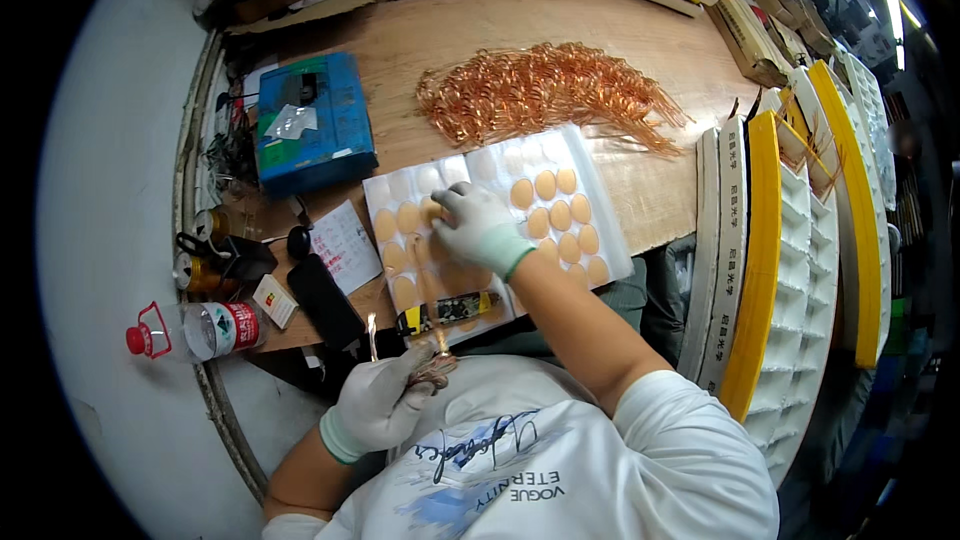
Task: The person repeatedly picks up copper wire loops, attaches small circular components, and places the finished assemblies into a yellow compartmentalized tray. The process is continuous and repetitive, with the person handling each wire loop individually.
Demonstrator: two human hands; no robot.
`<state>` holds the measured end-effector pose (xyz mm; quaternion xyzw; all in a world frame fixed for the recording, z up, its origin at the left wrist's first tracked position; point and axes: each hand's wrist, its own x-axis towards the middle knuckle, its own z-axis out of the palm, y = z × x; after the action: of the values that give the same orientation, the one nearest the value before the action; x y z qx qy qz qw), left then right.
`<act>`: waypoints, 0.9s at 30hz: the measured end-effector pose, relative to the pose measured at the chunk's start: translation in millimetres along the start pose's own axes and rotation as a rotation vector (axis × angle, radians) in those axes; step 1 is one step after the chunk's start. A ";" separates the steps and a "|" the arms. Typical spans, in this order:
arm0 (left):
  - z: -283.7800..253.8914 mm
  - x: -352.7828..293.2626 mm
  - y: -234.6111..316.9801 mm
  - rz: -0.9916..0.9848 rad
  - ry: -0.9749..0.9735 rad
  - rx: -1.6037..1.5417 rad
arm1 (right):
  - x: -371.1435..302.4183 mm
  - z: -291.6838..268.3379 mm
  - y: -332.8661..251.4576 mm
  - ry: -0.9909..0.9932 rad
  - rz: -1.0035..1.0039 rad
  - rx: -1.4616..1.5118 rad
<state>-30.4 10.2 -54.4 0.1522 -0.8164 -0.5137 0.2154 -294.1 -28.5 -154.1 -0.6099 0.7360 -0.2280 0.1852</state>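
My right hand [480, 227], in a white glove with a green cuff, reaches over a pale sheet [606, 225] bearing rows of oval amber lenses. Its fingertips close at an amber lens [431, 210] on the sheet's left half; the hand partly hides the rows. Near my body, my left hand [372, 402], gloved alike, is closed around a bundle of copper-coloured wire pieces [436, 370]. Their thin ends stick up out of the grip, some in front of the sheet. A black and yellow strip [450, 310] lies across the sheet's near left part.
A large heap of copper-coloured wire pieces [530, 90] lies behind the sheet. At left are a blue box [314, 125], a black phone [326, 302], a written paper [345, 247] and a plastic bottle [215, 328]. White and yellow compartment trays [765, 270] stand at right.
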 end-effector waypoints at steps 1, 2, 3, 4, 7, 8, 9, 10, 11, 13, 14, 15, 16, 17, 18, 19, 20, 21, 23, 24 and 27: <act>-0.7 0.2 6.0 -0.028 0.001 -0.017 | 8.3 -1.2 -18.7 -0.064 0.060 -0.055; 0.7 -1.1 12.8 -0.088 0.081 -0.075 | 12.7 -8.9 -32.8 -0.120 0.137 -0.118; 7.1 -9.0 19.1 -0.148 0.157 -0.138 | 15.4 -11.3 -41.3 -0.176 0.219 -0.181; 16.5 -13.1 23.1 -0.197 0.211 -0.217 | 18.2 -8.0 -34.8 -0.173 0.232 -0.170; 36.5 -19.6 20.5 -0.192 0.327 -0.413 | 21.2 -8.9 -27.9 -0.165 0.245 -0.136; 43.2 -15.5 21.9 -0.179 0.387 -0.402 | 21.3 2.0 -17.0 -0.092 0.232 -0.041; 47.8 -14.0 19.5 -0.188 0.392 -0.362 | 19.0 11.1 -4.0 -0.016 0.211 0.055; 50.8 -16.2 13.9 -0.201 0.409 -0.317 | 13.8 5.1 -7.1 -0.064 0.185 0.143; 52.5 -15.2 9.2 -0.213 0.425 -0.274 | 5.9 -1.7 -9.1 -0.108 0.159 0.230; 50.4 -10.4 4.7 -0.199 0.440 -0.279 | -36.1 -17.3 -23.1 0.088 0.069 0.257; 48.0 -9.7 -2.5 -0.210 0.457 -0.327 | -57.9 -29.3 -28.0 0.153 0.040 0.344; 44.0 -9.1 -11.7 -0.223 0.480 -0.368 | -80.8 -43.2 -34.2 0.217 0.001 0.433; 42.7 -6.0 -20.5 -0.192 0.531 -0.292 | -100.8 -58.0 -41.9 0.276 -0.052 0.520; 43.9 5.7 -11.4 -0.204 0.504 -0.382 | -121.4 -74.4 -49.1 0.275 -0.025 0.698; 46.4 13.6 -10.9 -0.224 0.466 -0.365 | -136.3 -75.6 -48.7 0.304 -0.053 0.898; 49.2 21.4 -8.2 -0.248 0.431 -0.350 | -148.5 -75.5 -48.6 0.328 -0.084 1.097; 57.8 29.1 0.8 -0.269 0.355 -0.305 | -158.5 -80.3 -46.7 0.345 -0.161 1.021; 67.3 37.2 13.3 -0.288 0.280 -0.259 | -167.0 -86.8 -50.9 0.339 -0.118 0.994; 78.4 43.6 4.1 -0.188 0.122 -0.232 | -177.2 -88.4 -47.4 0.454 -0.184 0.792; 82.1 45.7 0.6 -0.210 0.108 -0.235 | -181.4 -91.3 -44.5 0.471 -0.205 0.776; 89.8 54.4 10.2 -0.216 0.049 -0.190 | -190.4 -106.5 -35.2 0.408 -0.180 0.799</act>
<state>-123.2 58.3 -68.6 0.2304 -0.7374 -0.6052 0.1922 -288.4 164.9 -47.3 -0.4948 0.5558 -0.6248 0.2364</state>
